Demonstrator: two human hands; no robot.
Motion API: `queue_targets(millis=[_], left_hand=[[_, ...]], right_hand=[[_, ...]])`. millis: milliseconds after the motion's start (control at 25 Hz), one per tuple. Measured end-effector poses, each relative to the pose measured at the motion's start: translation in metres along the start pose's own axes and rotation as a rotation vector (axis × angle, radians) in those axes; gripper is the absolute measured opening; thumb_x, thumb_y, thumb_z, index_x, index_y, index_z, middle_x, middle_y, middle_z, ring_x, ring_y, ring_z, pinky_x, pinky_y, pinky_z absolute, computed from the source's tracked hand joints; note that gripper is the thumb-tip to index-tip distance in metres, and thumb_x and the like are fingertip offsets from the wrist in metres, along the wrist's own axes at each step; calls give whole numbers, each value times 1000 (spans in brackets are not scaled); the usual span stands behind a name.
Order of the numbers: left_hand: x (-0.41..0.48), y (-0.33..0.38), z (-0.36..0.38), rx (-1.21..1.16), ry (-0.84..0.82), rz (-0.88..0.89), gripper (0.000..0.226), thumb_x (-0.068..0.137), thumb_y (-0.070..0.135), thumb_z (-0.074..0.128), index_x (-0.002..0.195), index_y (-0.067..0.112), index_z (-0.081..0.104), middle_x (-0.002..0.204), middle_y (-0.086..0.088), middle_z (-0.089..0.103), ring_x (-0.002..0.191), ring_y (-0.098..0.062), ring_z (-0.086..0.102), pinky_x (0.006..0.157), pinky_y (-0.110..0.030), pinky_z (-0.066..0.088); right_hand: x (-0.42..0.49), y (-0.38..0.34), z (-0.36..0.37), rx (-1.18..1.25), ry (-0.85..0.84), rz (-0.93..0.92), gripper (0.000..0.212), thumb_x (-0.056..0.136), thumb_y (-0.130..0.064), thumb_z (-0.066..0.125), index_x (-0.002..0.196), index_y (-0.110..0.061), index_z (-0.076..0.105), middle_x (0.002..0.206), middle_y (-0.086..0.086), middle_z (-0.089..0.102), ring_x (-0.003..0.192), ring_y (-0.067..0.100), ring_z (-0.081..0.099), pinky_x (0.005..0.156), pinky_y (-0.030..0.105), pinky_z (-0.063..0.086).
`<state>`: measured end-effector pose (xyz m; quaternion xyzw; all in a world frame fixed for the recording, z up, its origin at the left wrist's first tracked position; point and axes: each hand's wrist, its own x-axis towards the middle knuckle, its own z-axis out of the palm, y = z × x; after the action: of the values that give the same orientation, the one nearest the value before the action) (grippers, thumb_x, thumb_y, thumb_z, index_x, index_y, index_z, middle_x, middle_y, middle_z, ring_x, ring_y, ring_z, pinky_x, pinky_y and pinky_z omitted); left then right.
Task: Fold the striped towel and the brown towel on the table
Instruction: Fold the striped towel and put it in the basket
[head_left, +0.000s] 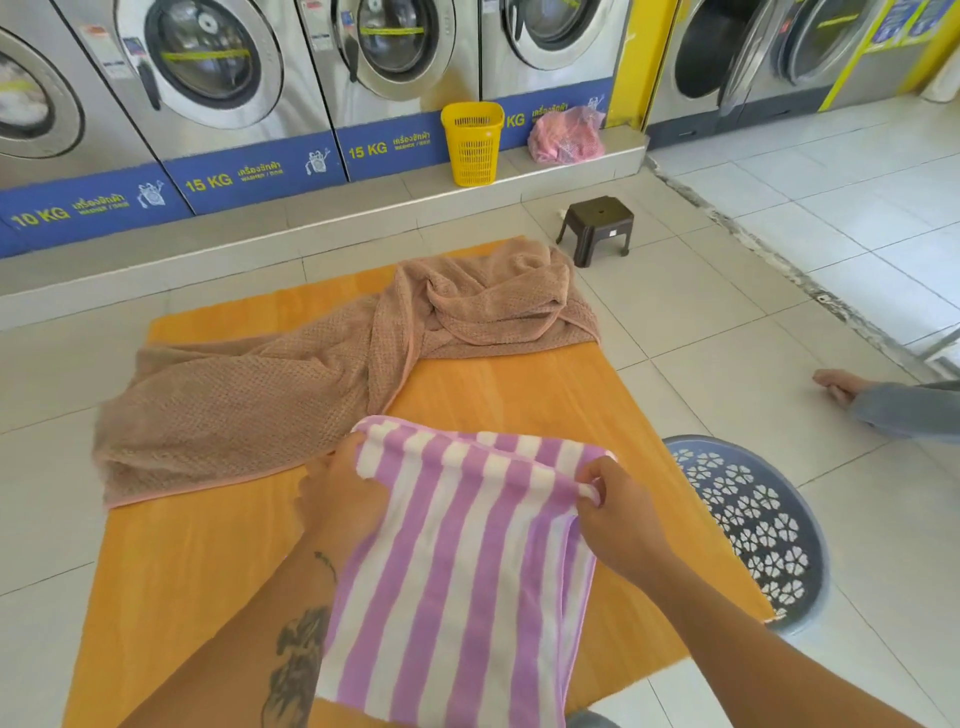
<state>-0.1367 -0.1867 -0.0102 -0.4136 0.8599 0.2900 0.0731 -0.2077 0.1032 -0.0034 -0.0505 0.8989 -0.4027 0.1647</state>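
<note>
On the orange worktop (208, 545), the brown towel (249, 405) lies crumpled and unfolded across the far side, while the striped towel (457, 571) — apparently doubled once — is held up over the near side. The left grip (337, 499) and right grip (618, 519) each pinch 1 top corner. The first fold looks midway — next, those corners need laying down squarely.

Bright, even daylight from the right, soft shadows, wide-angle bowing at edges, slight softness.
</note>
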Motion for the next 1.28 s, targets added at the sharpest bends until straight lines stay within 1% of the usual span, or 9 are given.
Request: queue_targets(millis=[200, 360, 480, 560, 720, 880, 1000, 1160, 1280], left_hand=[[-5, 5, -16, -264, -182, 92, 66, 82, 18, 61, 141, 37, 39, 122, 9, 58, 105, -22, 56, 90, -39, 44], [-8, 29, -20, -522, -270, 28, 29, 92, 33, 63, 116, 19, 56, 104, 5, 61, 86, -9, 56, 75, -31, 43], [-1, 40, -16, -316, -191, 131, 25, 99, 39, 47, 101, 22, 65, 109, -1, 63, 92, -18, 57, 76, -32, 39], [5, 41, -9, -46, -69, 227, 17, 96, 31, 48, 94, 25, 63, 113, -1, 53, 99, -23, 54, 79, -32, 42], [25, 56, 4, 195, -10, 501, 47, 88, 20, 55, 134, 29, 51, 134, 1, 40, 128, -25, 43, 109, -43, 36], [44, 85, 24, 440, -392, 537, 74, 80, 16, 51, 151, 33, 34, 154, 2, 30, 144, -24, 29, 116, -45, 30], [45, 92, 35, 320, -534, 542, 37, 77, 12, 55, 108, 31, 62, 110, 4, 59, 98, -20, 61, 76, -31, 55], [40, 94, 9, 93, -70, 765, 30, 71, 0, 59, 72, 27, 47, 84, 7, 49, 78, -20, 50, 55, -28, 29], [34, 74, -2, 268, 39, 847, 21, 73, 2, 58, 78, 21, 50, 95, 3, 46, 90, -20, 43, 63, -31, 25]], right_hand=[[-11, -13, 5, 56, 16, 106, 26, 85, 3, 37, 76, -18, 49, 74, 0, 54, 61, 15, 46, 51, 28, 32], [-7, -18, -2, 69, 137, 113, 22, 85, 0, 36, 84, -15, 53, 81, 4, 59, 67, 22, 54, 53, 33, 39], [6, -13, -13, -129, 238, 172, 19, 83, -6, 43, 97, -13, 54, 90, 6, 61, 80, 29, 59, 61, 39, 48], [17, -7, -17, -366, 106, 249, 33, 82, -13, 51, 115, -14, 52, 112, 10, 54, 102, 33, 54, 74, 39, 48], [33, 0, -13, -642, -13, 177, 54, 80, -26, 57, 133, -20, 47, 130, 9, 40, 126, 35, 36, 100, 46, 39], [45, 10, -10, -536, -50, 74, 28, 85, -24, 53, 112, -22, 56, 109, 5, 57, 106, 32, 55, 81, 38, 46], [46, 3, -15, -187, -51, -147, 19, 81, -8, 55, 89, -25, 50, 87, 0, 58, 77, 24, 57, 58, 32, 40], [54, 0, -26, -199, 223, -364, 26, 74, 0, 52, 91, -20, 50, 87, -1, 55, 76, 23, 52, 63, 36, 43], [58, 12, -17, -574, 87, -154, 41, 77, -10, 53, 116, -23, 52, 113, 2, 52, 105, 32, 50, 88, 43, 42]])
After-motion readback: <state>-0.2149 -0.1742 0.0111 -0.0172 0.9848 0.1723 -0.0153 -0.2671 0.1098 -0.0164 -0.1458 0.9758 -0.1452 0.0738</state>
